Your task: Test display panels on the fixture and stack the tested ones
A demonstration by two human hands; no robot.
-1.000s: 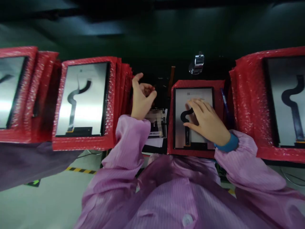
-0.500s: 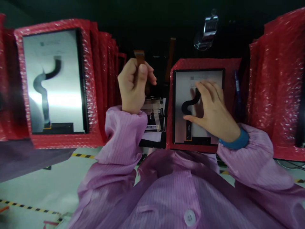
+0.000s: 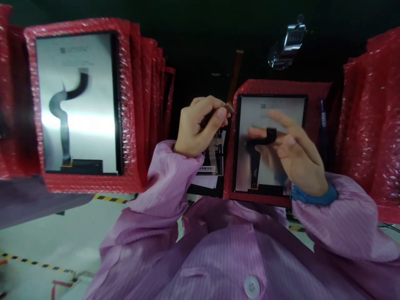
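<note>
My left hand [image 3: 201, 125] pinches an orange-brown flex cable, whose connector end [image 3: 230, 108] sticks out past the fingertips beside the panel's upper left edge. On the right, an LCD panel [image 3: 265, 179] lies face down on a red bubble-wrap bag [image 3: 278, 86]. From its lower edge a black flex cable [image 3: 255, 166] runs up and bends. My right hand [image 3: 298, 162], partly blurred, is over the panel with fingers spread. Some of its fingers are behind the cable's free end, which is lifted off the panel.
Another panel [image 3: 90, 125] stands at left against a row of red bubble-wrap bags [image 3: 145, 104]. More red bags [image 3: 371, 125] stand at right. A blue pen [image 3: 323, 112] lies beside the panel, a shiny metal object [image 3: 292, 39] behind. An orange flex strip [image 3: 236, 75] lies on the dark surface.
My left hand has moved right and down with its flex cable, now tilted toward the panel. My right hand has turned, and its fingers have gone under the black cable, raising its end.
</note>
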